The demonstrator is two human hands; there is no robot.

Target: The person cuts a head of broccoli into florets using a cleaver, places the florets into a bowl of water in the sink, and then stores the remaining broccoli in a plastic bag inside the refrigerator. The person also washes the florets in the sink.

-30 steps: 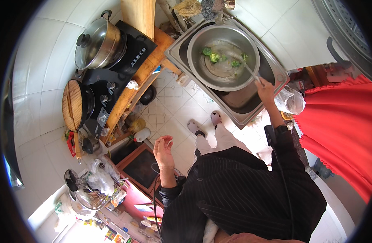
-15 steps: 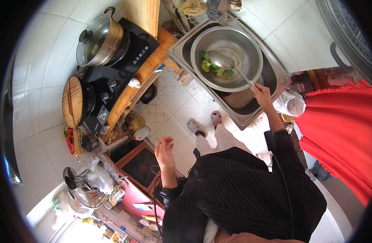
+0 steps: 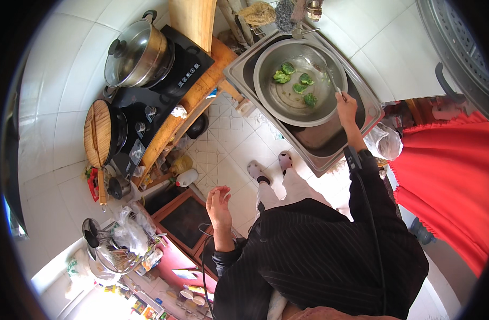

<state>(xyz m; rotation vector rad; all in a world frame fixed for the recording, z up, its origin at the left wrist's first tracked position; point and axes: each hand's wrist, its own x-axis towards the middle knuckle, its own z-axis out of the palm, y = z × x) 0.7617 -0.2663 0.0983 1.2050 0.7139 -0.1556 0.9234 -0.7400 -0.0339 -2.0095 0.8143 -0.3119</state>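
Note:
My right hand (image 3: 347, 109) is closed around the handle of a metal skimmer (image 3: 330, 78), whose head lies against the far right inside of a wide steel basin (image 3: 261, 88). Several green broccoli florets (image 3: 306, 79) sit in the basin, apart from the skimmer head, in what looks like shallow water. The basin stands in a stainless steel sink (image 3: 321, 141) under a tap (image 3: 304, 33). My left hand (image 3: 219, 209) hangs in the air over the floor, fingers loosely curled and apart, holding nothing.
On the left, a lidded steel pot (image 3: 135, 56) and a pan with a round wooden lid (image 3: 98, 130) stand on a black cooktop (image 3: 188, 66). A red curtain (image 3: 447, 176) hangs at the right beside a clear plastic bag (image 3: 384, 141). A large metal steamer (image 3: 457, 48) is at upper right.
The skimmer has moved from among the florets to the basin's far right side. The florets lie more spread out. My right hand has shifted slightly up and right; my left hand stays nearly still.

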